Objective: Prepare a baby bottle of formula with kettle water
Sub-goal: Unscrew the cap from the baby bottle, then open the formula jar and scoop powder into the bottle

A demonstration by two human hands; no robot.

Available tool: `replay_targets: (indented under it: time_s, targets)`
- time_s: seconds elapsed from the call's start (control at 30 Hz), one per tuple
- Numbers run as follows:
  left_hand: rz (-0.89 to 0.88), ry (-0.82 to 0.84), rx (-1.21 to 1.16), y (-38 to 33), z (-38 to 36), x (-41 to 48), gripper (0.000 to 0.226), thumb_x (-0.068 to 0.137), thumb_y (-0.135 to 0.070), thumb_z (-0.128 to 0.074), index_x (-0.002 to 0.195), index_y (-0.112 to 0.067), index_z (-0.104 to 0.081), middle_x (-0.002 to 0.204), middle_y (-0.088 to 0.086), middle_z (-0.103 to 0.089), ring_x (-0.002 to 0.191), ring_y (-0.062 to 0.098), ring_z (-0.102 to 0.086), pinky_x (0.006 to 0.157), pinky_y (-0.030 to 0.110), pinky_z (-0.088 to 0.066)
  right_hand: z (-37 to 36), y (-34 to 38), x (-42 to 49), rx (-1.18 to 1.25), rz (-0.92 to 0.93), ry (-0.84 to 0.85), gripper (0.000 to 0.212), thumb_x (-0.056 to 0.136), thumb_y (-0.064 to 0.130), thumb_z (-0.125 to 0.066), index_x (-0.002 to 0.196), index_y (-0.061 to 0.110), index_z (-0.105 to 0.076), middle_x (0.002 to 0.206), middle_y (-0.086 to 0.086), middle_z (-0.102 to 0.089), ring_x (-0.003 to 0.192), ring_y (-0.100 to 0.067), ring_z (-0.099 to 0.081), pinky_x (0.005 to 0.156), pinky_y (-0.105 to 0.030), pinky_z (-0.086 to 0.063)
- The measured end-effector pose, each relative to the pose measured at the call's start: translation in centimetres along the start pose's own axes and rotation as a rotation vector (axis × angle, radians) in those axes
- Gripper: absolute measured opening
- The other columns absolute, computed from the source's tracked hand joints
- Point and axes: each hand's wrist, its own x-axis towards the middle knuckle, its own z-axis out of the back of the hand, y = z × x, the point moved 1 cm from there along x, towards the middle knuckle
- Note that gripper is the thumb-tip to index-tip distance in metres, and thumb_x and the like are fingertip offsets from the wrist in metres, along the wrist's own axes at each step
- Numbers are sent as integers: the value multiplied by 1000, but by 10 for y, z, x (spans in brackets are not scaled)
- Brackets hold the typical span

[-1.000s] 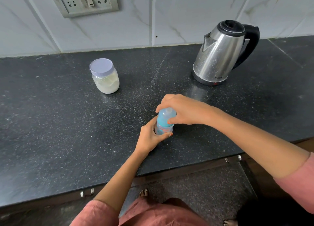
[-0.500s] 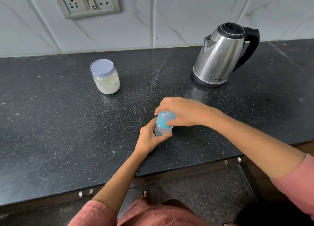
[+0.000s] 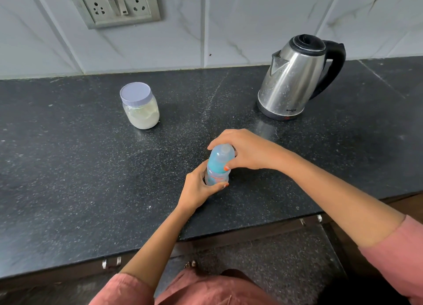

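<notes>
Barely anything has moved: left hand (image 3: pixel 196 190) still grips the baby bottle (image 3: pixel 216 175), right hand (image 3: pixel 249 151) still clasps its cap (image 3: pixel 220 156).

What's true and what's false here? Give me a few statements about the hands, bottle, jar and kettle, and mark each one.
1. The left hand grips the lower body of the baby bottle. True.
2. The right hand holds the handle of the kettle. False: its grip is on the bottle's top, and the kettle stands untouched.
3. The jar has its lid on. True.
4. The kettle stands to the left of the jar. False: it stands to the jar's right, near the wall.
</notes>
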Motion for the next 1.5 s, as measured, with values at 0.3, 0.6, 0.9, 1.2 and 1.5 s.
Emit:
replay_targets:
  time_s: [0.3,0.6,0.9,1.2,1.5]
  targets:
    - [4,2,-25,2,-2,0,62,67,-10,-80,117,-29,-50,108,-16,-61,104,0,-57,94,18,-43,29,-28,-27,514,-188,-231,51,71,8,-75,116,20,-54,114,-1,-60,95,-12,-60,83,-25,-50]
    - [4,-30,10,4,-3,-1,62,66,-10,-80,109,-42,-49,105,-23,-60,102,1,-58,93,19,-43,-2,-100,-47,666,-469,-533,44,72,6,-73,109,24,-57,113,-4,-60,102,-20,-58,76,-25,-49]
    - [2,-49,-12,2,-4,-2,62,67,-10,-80,105,-45,-47,106,-23,-59,101,-4,-57,92,15,-42,-54,-118,-41,360,-549,-550,50,71,4,-72,117,16,-55,120,-9,-51,110,-23,-50,89,-28,-42]
    - [1,-11,-67,3,-4,-4,67,60,-23,-81,114,-43,-46,115,-24,-57,110,-3,-53,95,16,-39,-66,-117,-40,352,-551,-508,64,74,11,-73,131,16,-44,131,-9,-45,122,-25,-43,99,-36,-39]
    - [-26,-126,-48,7,16,-24,81,57,-28,-81,127,-28,-40,133,-8,-48,123,-7,-40,107,14,-26,-27,-89,-26,283,-320,-588,38,81,19,-67,117,14,-58,124,-4,-55,116,-21,-48,95,-31,-39]
